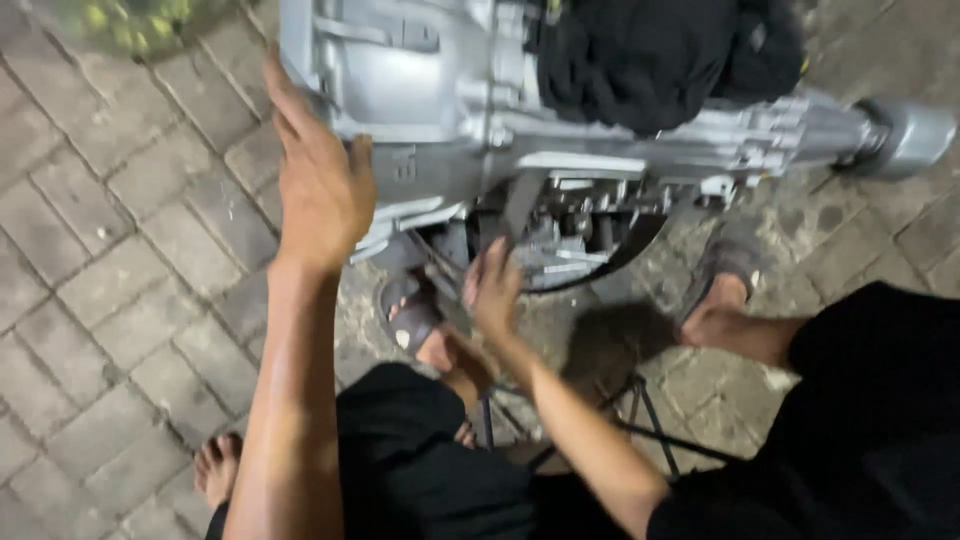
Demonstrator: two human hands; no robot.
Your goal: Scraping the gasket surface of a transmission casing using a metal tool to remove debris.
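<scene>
- Both hands are at the gearbox: the left hand point(318, 185) lies flat and spread against the pale metal flank of the gearbox housing point(440, 90), fingers pointing up, gripping nothing, only pressing or steadying.
- To its right and lower, the right hand point(492, 290) reaches with loose, half-curled fingers toward the open underside point(575, 235), where gears, rods and a dark round rim show; whether it pinches some small part there I cannot tell, as the fingertips blur into the mechanism.
- This cast-metal transmission lies on its side on the grey paving bricks point(90, 260), stretching from the upper middle to the upper right and ending in a round tail shaft point(905, 135).
- By its looks it is heavy, rigid and awkward; I judge that one hand would not lift it. Its ribs and flanges offer firm holds, and the broad flank suits a bracing palm. The exposed internals look oily and sharp-edged, poor places to grab.
- A dark cloth point(660, 55) is draped over the top of the casing, soft and limp.
- Sandalled feet point(410, 320) sit just beneath the casing, another foot point(715, 300) to the right, and a bare foot point(215, 465) at lower left.
- No package or sign shows; only a small raised marking point(404, 165) cast into the housing beside the left hand, the same grey as the metal.
- A blurred greenish-yellow object point(130, 20) sits at top left; I cannot tell what it is.
</scene>
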